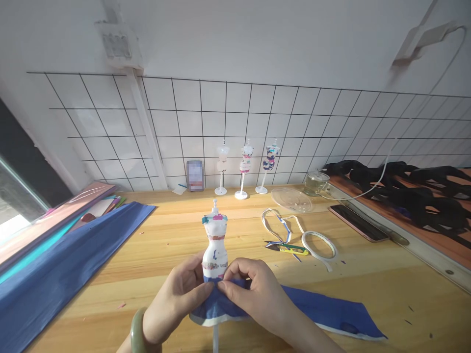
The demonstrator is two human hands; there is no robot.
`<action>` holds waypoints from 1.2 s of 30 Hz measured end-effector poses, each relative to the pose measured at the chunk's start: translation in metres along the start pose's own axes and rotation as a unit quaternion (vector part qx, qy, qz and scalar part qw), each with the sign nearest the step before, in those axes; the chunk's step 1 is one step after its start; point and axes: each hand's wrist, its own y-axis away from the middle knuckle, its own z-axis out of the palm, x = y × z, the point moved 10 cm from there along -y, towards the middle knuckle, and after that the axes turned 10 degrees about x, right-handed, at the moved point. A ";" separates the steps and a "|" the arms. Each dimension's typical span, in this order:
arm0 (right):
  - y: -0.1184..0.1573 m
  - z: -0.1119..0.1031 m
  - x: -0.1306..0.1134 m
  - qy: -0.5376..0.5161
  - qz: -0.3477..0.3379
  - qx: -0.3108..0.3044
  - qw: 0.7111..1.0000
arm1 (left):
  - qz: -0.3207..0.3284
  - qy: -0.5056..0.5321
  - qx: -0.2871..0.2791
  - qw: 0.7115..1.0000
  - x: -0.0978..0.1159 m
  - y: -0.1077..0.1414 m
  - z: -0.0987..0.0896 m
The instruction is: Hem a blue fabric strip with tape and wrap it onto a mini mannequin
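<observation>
A small white dress-form mannequin point(215, 249) stands upright on the table in front of me, with coloured paper scraps stuck to its neck, waist and hips. A blue strip with a white edge point(331, 311), cloth or crepe paper, wraps round its lower hips like a skirt and trails off to the right. My left hand point(180, 289) curls round the form's left side, its thumb pressing the strip's top edge against the hips. On the other side, my right hand point(250, 284) pinches the strip's upper edge between thumb and fingers. The form's base is out of view.
Yellow thread snips point(290, 248) and a roll of white tape point(319, 245) lie right of centre. Behind are more small mannequins point(246, 164), a clear lid point(290, 199) and a glass cup point(316, 182). A phone point(358, 223) lies right; blue sheet material point(73, 260) lies left.
</observation>
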 end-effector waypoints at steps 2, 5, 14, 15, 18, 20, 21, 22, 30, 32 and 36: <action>0.000 0.000 -0.001 0.004 0.001 0.002 1.000 | -0.002 -0.004 0.002 1.000 -0.001 0.000 0.000; 0.001 0.000 -0.002 0.004 -0.003 0.001 1.000 | 0.000 -0.010 -0.002 1.000 0.000 0.001 0.001; 0.002 0.001 -0.004 -0.007 -0.021 -0.003 1.000 | -0.005 -0.010 -0.017 1.000 0.001 0.001 0.003; 0.002 0.001 -0.005 -0.009 -0.022 -0.003 1.000 | -0.006 -0.010 -0.018 1.000 0.001 0.001 0.003; 0.002 0.000 -0.007 -0.013 -0.020 -0.005 1.000 | -0.004 -0.010 -0.014 1.000 0.001 0.001 0.003; 0.002 0.000 -0.007 -0.014 -0.018 -0.010 1.000 | -0.001 -0.005 -0.010 1.000 0.002 0.001 0.002; 0.002 0.001 -0.007 -0.014 -0.019 -0.013 1.000 | 0.000 -0.002 -0.006 1.000 0.002 0.001 0.002; 0.002 0.001 -0.007 -0.014 -0.021 -0.014 1.000 | 0.001 0.000 0.000 1.000 0.002 0.001 0.000; 0.001 -0.005 -0.014 0.025 -0.081 0.031 0.996 | 0.008 -0.004 0.029 1.000 0.002 0.001 -0.006; 0.001 -0.006 -0.017 0.033 -0.096 0.041 0.994 | 0.015 0.002 0.040 0.999 0.003 0.001 -0.008; 0.002 -0.007 -0.019 0.032 -0.109 0.044 0.993 | 0.025 0.005 0.045 0.999 0.006 0.002 -0.007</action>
